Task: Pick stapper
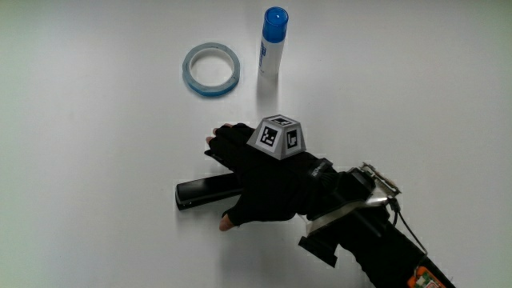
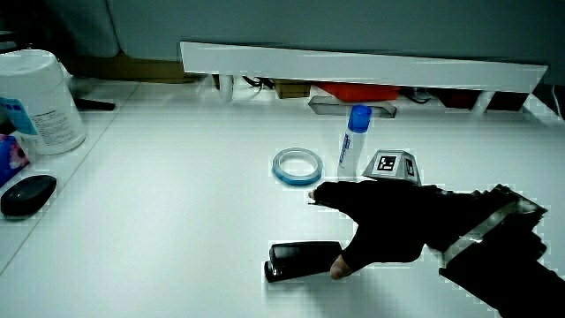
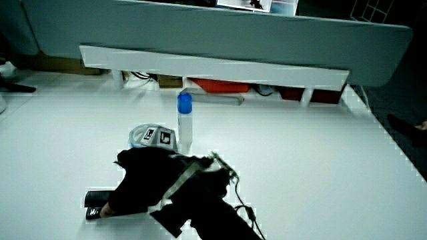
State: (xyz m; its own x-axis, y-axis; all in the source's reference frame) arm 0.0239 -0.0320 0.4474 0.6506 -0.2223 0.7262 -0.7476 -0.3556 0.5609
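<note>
While the stapler [image 1: 204, 193] lay flat on the counter [image 1: 96, 160], the hand [image 1: 264, 180] was spread over its nearer-to-wrist end, so the step in hand looked like the reach and the start of the grasp, not the lift. A bare thumb tip [image 1: 227, 222] showed just on the person's side of the black bar, and the other fingers [image 1: 220, 138] reached out past it on the side away from the person, in the main view. They appeared partly opened and straddling the stapler; whether they had closed on it could not be made out, since the palm hid the contact. In a side view the stapler [image 2: 303, 260] rested on the counter with the thumb beside its end, and nothing showed it raised.

By my judgement the next move called for thumb and fingers to pinch the bar across its narrow width, then a straight lift, keeping it level, as only one end sat under the palm and the free end might droop.

A blue tape ring [image 1: 211, 70] and a blue-capped tube [image 1: 272, 45] stood farther from the person than the hand, well apart from the stapler.
</note>
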